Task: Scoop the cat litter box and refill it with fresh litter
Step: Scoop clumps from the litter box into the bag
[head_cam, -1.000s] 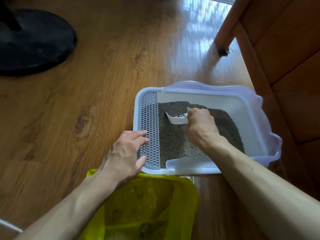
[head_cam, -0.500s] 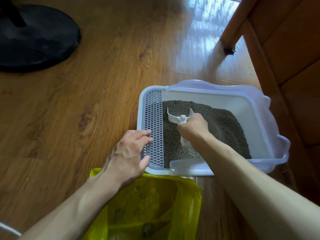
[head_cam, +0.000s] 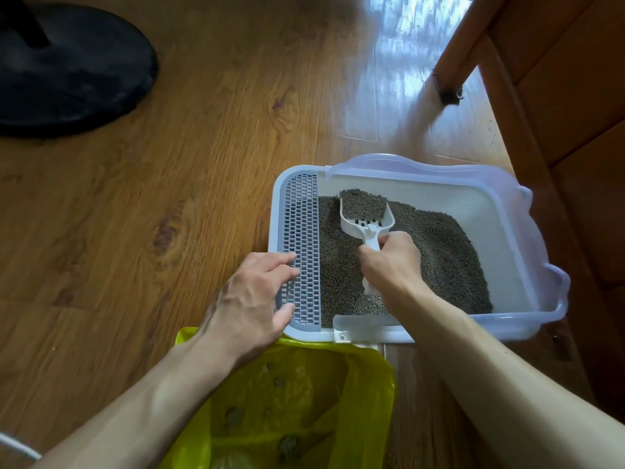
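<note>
One heaped scoop, stiff plastic but loose-loaded, rose just ahead of your right hand, which gripped its handle; your flat left hand steadied the litter box; keep it level.

1. A wooden floor with dark knots spans the view.
2. A round black base sits on it at upper left.
3. Wooden furniture stands at right, its leg on the floor.
4. A white cable crosses the lower left corner.
</note>
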`<state>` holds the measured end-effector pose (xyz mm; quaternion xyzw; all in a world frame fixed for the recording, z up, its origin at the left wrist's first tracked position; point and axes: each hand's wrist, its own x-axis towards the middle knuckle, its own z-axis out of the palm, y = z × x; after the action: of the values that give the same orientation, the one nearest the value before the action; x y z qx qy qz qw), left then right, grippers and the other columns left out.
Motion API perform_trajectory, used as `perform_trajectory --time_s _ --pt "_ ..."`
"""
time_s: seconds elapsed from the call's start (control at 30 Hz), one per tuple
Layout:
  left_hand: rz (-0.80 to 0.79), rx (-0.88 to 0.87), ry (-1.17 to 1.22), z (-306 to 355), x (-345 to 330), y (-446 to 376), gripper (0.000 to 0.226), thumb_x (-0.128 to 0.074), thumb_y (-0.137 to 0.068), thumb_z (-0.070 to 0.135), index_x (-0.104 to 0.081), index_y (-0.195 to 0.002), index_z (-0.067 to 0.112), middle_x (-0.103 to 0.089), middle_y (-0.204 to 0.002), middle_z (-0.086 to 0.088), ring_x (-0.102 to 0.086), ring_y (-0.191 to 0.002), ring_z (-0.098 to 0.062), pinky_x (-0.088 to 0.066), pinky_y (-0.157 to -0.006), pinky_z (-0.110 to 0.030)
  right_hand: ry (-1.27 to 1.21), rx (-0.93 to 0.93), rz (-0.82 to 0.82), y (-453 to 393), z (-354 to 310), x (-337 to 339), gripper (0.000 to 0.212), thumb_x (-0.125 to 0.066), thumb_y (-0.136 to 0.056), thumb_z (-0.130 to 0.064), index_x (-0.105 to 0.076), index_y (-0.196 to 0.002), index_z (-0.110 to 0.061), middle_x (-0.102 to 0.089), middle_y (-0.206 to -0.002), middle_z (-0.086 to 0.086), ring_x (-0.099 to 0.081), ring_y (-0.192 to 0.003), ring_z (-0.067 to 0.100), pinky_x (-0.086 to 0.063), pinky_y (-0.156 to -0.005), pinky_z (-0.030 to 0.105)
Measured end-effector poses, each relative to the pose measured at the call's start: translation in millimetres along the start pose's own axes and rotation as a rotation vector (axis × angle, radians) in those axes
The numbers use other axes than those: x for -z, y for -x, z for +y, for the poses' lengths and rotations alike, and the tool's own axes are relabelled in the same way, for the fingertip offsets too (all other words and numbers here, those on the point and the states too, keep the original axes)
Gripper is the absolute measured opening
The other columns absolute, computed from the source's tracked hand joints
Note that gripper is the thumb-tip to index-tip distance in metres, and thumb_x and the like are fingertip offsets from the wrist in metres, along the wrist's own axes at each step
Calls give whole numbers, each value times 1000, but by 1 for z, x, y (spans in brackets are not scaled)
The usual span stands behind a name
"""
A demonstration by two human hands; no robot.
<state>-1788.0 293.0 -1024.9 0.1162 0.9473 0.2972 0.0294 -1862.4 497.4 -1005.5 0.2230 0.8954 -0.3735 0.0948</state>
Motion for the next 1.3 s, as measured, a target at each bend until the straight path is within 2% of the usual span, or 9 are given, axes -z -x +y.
perform_trajectory --time_s 0.1,0.3,0.37,0.43,0.57,0.73,1.03,1.17,1.3 --pt "3 -5 -4 -1 -1 -1 53 -80 -75 20 -65 -126 18 -55 -140 5 -43 -131 -11 -31 -108 -24 13 5 -15 0 0 2 14 -57 -85 -14 -66 -88 -4 -66 -84 11 -63 -74 27 -49 -61 32" --pt "-6 -10 -21 0 0 0 53 -81 -74 19 -65 -125 16 -56 -139 4 -44 -130 -13 -32 -107 -24 18 -55 -55 -6 -7 2 18 -55 -83 -9 -66 -95 -2 -65 -89 12 -59 -72 22 -39 -49 22" --pt "-3 -10 -19 0 0 0 52 -81 -74 18 -66 -124 15 -57 -139 3 -45 -129 -14 -31 -107 -24 41 -10 -31 -2 -7 5 15 -56 -84 -10 -66 -93 -3 -66 -91 13 -63 -76 24 -50 -58 28" --pt "-2 -7 -20 1 1 0 52 -81 -75 18 -66 -125 15 -56 -140 4 -44 -130 -14 -30 -107 -23 61 65 12 5 -6 9 11 -57 -87 -10 -64 -94 -5 -65 -92 10 -62 -80 23 -50 -67 31" --pt "3 -11 -17 1 0 1 52 -79 -76 18 -65 -125 16 -55 -140 4 -43 -131 -13 -30 -107 -23 69 122 35 7 -5 15 15 -58 -89 -12 -63 -102 -6 -63 -98 9 -62 -84 22 -51 -71 32" --pt "-16 -12 -13 -1 -1 -2 52 -82 -72 16 -68 -121 12 -59 -137 -1 -48 -128 -19 -34 -106 -27 128 90 -12 0 -3 17 14 -57 -88 -13 -64 -96 -4 -65 -98 13 -64 -85 27 -56 -75 37" --pt "-15 -9 -14 1 0 -2 50 -82 -72 15 -68 -121 11 -59 -137 -1 -49 -126 -22 -33 -105 -27 163 174 11 4 -3 25 14 -55 -91 -12 -59 -102 -5 -60 -102 11 -59 -82 23 -49 -65 31" --pt "-8 -7 -15 2 1 -1 50 -80 -74 16 -67 -122 12 -57 -138 0 -46 -128 -19 -30 -107 -24 238 241 -33 10 -4 47 12 -53 -91 -12 -61 -98 -6 -63 -91 9 -62 -77 23 -55 -66 39" --pt "-7 -6 -10 2 1 -1 50 -80 -74 16 -67 -122 14 -57 -138 2 -45 -128 -16 -30 -106 -23 391 328 -56 24 6 74 14 -56 -89 -16 -63 -99 -11 -62 -91 7 -56 -79 22 -38 -65 30"
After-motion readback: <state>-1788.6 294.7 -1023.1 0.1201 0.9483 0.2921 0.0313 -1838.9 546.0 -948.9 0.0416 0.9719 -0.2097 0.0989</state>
